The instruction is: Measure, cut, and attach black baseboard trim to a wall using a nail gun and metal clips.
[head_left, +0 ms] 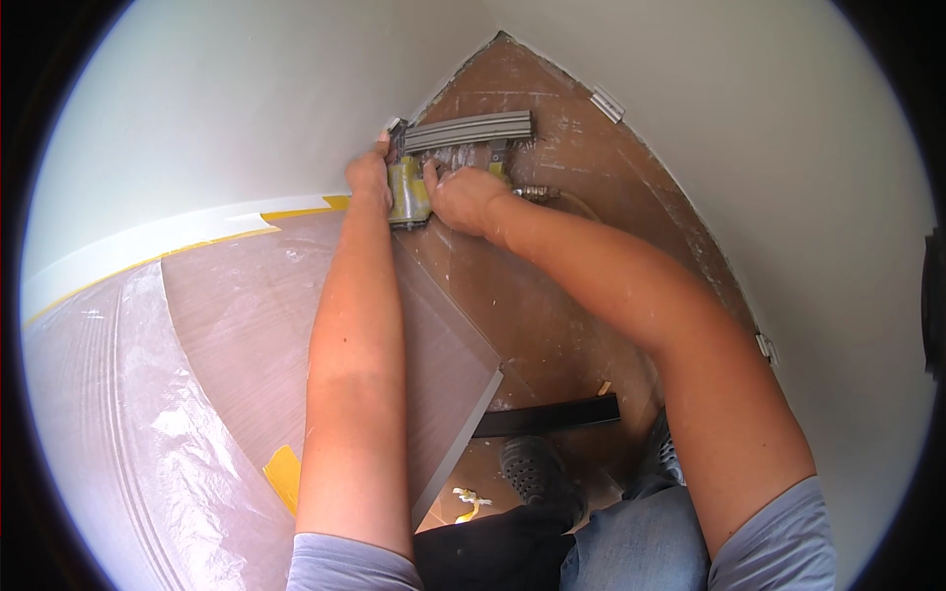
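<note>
My left hand (367,179) grips the nose end of a yellow-green and grey pneumatic nailer (408,195) at the wall's foot, fingers curled at its dark tip. My right hand (465,202) is curled on the tool's body to the right, its forefinger bent near the middle; exactly what the fingertips press is partly hidden. The long grey magazine (471,129) lies crosswise above my hands. A metal coupler with a hose (567,199) runs off to the right. Yellow tape (296,210) and a white strip (148,238) run along the wall to the left of my left hand.
A pinkish board under plastic sheeting (232,335) covers the lower left. Brown flooring (641,246) narrows into the corner, with small metal pieces (607,103) along the right wall's foot. A black bar (542,414), my shoe (522,468) and tape scraps (469,500) are low in view.
</note>
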A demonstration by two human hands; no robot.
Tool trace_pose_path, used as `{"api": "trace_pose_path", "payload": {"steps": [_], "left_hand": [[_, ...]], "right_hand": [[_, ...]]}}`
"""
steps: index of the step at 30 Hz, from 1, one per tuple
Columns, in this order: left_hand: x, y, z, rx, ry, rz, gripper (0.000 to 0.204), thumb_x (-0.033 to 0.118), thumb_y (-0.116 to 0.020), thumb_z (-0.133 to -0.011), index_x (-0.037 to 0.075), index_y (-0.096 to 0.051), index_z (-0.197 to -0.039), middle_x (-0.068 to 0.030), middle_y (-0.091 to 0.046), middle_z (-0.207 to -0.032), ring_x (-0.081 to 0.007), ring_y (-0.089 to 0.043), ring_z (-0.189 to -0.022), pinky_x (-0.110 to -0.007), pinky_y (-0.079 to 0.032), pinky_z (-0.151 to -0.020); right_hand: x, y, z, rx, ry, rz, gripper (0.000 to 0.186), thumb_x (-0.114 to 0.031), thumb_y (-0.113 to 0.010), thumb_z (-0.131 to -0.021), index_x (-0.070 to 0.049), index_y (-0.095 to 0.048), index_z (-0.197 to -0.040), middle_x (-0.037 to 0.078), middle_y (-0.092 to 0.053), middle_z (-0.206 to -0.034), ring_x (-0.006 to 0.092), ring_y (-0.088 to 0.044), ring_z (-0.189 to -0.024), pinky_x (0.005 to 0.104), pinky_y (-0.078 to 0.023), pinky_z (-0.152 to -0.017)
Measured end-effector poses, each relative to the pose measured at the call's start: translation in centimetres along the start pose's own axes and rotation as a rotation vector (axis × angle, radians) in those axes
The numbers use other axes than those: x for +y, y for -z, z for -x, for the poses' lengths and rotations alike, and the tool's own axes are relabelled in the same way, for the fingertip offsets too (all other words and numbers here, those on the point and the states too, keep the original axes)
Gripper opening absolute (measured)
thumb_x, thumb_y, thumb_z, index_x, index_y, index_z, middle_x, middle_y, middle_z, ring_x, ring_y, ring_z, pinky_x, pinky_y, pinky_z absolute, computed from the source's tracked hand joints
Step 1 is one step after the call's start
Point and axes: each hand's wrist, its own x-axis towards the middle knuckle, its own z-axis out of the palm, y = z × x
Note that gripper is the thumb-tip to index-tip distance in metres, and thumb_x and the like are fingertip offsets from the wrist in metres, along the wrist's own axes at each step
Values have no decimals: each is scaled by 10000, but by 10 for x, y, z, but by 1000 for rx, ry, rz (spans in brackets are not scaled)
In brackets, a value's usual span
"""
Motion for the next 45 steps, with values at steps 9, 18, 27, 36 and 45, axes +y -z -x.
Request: {"api": "trace_pose_path", "payload": {"steps": [9,18,27,36,45], "left_hand": [[2,-1,4,-4,3,3,263,123,-771,-894,-80,-639,-997,-128,-690,-943,-218,-655,-761,-343,-547,-681],[1,2,3,13,14,-52,269,157,-786,-885,-52,-650,-986,-110,-686,-917,-216,-636,-745,-367,-533,-691],[-4,8,-10,-7,25,-68,313,180,-806,-869,-66,-656,-991,-118,-685,-929,-226,-622,-762,-378,-519,-716],[4,-1,2,-1,-4,-66,295,161,-805,-865,-69,-662,-983,-125,-687,-946,-226,-621,-772,-377,-522,-723],[1,-3,6,53,-1,-67,249,144,-793,-873,-49,-661,-957,-106,-684,-906,-215,-620,-735,-347,-522,-672]], "right_hand": [[9,7,-1,-28,67,7,595,-97,-417,-923,185,-330,-1440,258,-723,-925,373,-730,-800,451,-577,-718],[4,10,2,-73,103,73,593,-108,-408,-931,181,-329,-1442,250,-728,-922,371,-730,-796,457,-574,-716],[4,9,1,-26,94,51,589,-122,-396,-944,176,-323,-1447,256,-726,-944,371,-731,-822,448,-574,-740],[6,9,-2,-72,81,69,589,-127,-389,-950,169,-319,-1453,250,-728,-956,368,-731,-831,435,-571,-752],[8,-2,0,2,96,75,602,-143,-422,-944,178,-328,-1444,222,-731,-838,341,-732,-728,439,-570,-653]]}}
